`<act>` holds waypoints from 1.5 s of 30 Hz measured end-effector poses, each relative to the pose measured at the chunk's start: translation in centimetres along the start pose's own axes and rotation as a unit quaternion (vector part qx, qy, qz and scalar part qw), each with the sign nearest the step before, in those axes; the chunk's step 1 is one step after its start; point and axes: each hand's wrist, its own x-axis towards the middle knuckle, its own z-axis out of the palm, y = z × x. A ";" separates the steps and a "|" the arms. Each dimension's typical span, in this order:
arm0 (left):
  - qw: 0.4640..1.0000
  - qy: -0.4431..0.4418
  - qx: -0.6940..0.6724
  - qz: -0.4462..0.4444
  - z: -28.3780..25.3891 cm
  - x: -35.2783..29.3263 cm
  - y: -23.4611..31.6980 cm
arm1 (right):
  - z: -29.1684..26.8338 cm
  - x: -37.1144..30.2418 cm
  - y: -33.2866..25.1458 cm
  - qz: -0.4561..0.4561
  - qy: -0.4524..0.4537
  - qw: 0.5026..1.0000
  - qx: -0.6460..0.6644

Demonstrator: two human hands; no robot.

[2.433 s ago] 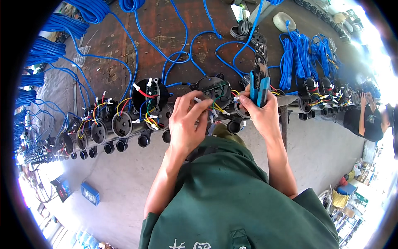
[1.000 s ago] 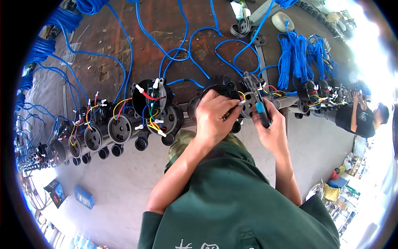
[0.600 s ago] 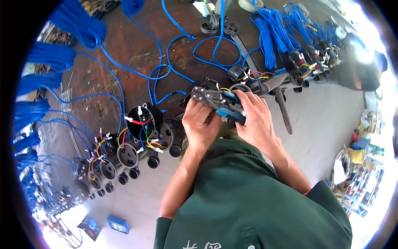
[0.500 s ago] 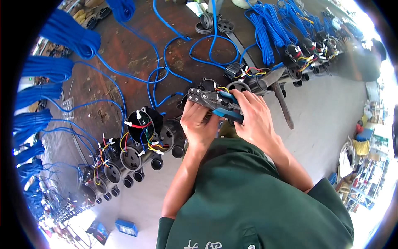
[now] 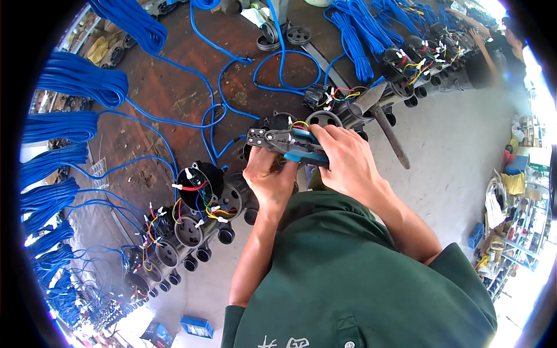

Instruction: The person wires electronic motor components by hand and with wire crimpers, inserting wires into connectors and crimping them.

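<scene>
In my right hand [image 5: 353, 158] are crimping pliers [image 5: 271, 140] with blue-and-black handles; the fingers wrap round the grips and the dark jaws point left. My left hand [image 5: 269, 182] is closed just below the jaws, fingertips curled behind the tool. What it pinches is hidden. Beyond the pliers, a black round housing [image 5: 282, 120] stands partly covered, with short yellow and red wires [image 5: 300, 124] showing beside the tool. Left of my hands, an open black housing [image 5: 200, 181] holds coloured wires with white terminals, near a round grey cap [image 5: 227, 200].
A hammer [image 5: 394, 139] lies across the bench edge on the right. Coiled blue cables [image 5: 87, 78] line the left, and more bundles [image 5: 354, 43] lie at the far right. Loose blue cable [image 5: 288, 52] loops over the brown bench [image 5: 156, 110]. Another person [image 5: 505, 55] works at the far right.
The whole scene has shifted slightly as the view moved. Both hands keep the same grip, and the pliers' handles look slightly closer together. The far-right person's arms now show more clearly.
</scene>
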 end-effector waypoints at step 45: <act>0.988 -0.065 0.108 0.092 0.3 2.2 0.9 | 4.3 1.4 4.1 0.051 -0.084 0.979 0.181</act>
